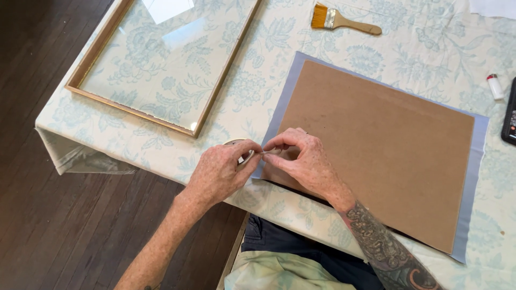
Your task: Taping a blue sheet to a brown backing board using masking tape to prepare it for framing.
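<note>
**Figure: Two hands drawing tape from a roll at the near-left corner of a backing board**

The left hand (217,172) grips a small roll of tape (243,153), thumb and fingers curled around it so that only a pale arc of the roll shows above the knuckles. The right hand (301,158) meets it from the opposite side: its thumb and forefinger are pinched shut on what appears to be the free end of the tape (the strip itself is too thin to make out clearly), while the remaining fingers rest curled on the board. The fingertips of both hands nearly touch.

The roll lies just to the left of the right hand's pinch, so the short span between them runs roughly left to right, along the near edge of the table. Both hands work over the near-left corner of a brown backing board (376,145), which lies flat on a slightly larger sheet of grey-blue paper (480,161) whose margin shows around the board's edges. The board's long axis runs diagonally, from near the hands away to the right.

On the floral tablecloth (252,86), well apart from the hands, lie a gold picture frame (212,99) holding glass at far left, a flat paintbrush (344,21) at the far edge, a small white tube (495,86) and a dark device (510,115) at the right edge.
</note>
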